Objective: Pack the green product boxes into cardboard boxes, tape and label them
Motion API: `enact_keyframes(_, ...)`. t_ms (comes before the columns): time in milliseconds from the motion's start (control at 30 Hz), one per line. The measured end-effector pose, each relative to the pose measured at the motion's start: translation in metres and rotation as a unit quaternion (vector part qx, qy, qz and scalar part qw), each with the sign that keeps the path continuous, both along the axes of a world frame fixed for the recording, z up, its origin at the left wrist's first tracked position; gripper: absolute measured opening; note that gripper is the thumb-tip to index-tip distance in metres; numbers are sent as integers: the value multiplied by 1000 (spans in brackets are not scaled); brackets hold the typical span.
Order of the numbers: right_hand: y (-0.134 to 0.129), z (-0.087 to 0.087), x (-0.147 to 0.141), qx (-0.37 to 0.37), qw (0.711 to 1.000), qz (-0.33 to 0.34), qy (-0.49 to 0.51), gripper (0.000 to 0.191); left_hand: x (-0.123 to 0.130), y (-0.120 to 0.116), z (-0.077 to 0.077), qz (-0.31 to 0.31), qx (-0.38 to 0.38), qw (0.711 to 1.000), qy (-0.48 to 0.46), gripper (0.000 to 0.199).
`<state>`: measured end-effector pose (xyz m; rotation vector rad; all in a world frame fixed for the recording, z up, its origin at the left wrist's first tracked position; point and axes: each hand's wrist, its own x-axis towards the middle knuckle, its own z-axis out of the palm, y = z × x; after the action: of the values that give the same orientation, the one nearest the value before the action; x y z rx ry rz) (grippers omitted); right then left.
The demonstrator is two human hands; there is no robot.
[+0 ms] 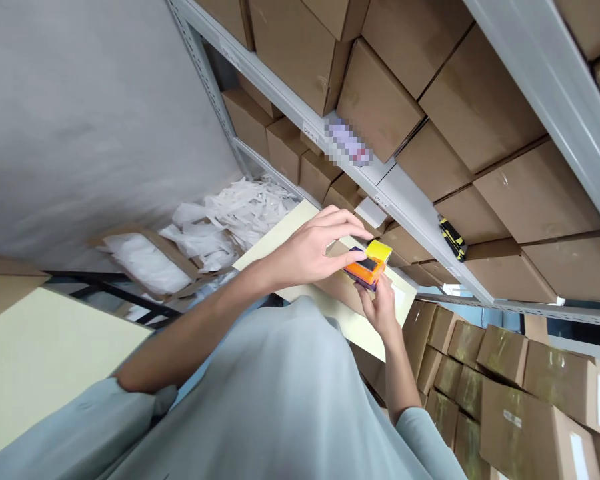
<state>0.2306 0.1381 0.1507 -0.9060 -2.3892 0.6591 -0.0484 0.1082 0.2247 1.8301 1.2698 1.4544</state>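
Left hand [320, 245] atop orange-yellow box [366, 273], right hand [382, 308] gripping underneath

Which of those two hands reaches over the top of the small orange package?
The left hand, its fingers arched above the package; the right hand instead grips its near side.

Labels [311, 133] on the shelf beam [415, 231] before you: too small to read with certainty; sign [349, 142] between them: pixelated beyond reading
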Motion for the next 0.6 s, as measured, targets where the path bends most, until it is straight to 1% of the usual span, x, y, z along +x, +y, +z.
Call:
enact_keyframes(133, 3, 17, 8, 108, 993, 32, -37, 19, -6, -2, 7, -54, -1, 998, 31, 17)
enact_keyframes(233, 1, 32, 13, 158, 985, 48, -38, 12, -5, -7, 13, -66, 21, 996, 49, 18)
enact_keyframes(333, -4, 44, 20, 183, 980, 44, -64, 11, 0, -18, 17, -51, 50, 995, 67, 22)
enact_keyframes(467, -13, 61, 24, 209, 974, 40, -71, 18, 6, -41, 15, -18, 100, 992, 77, 17)
enact_keyframes(533, -18, 71, 22, 217, 973, 46, -69, 22, 6, -53, 14, -5, 105, 991, 80, 19)
enact_keyframes(600, -21, 81, 18, 233, 968, 51, -75, 21, 4, -60, 13, 6, 94, 992, 79, 22)
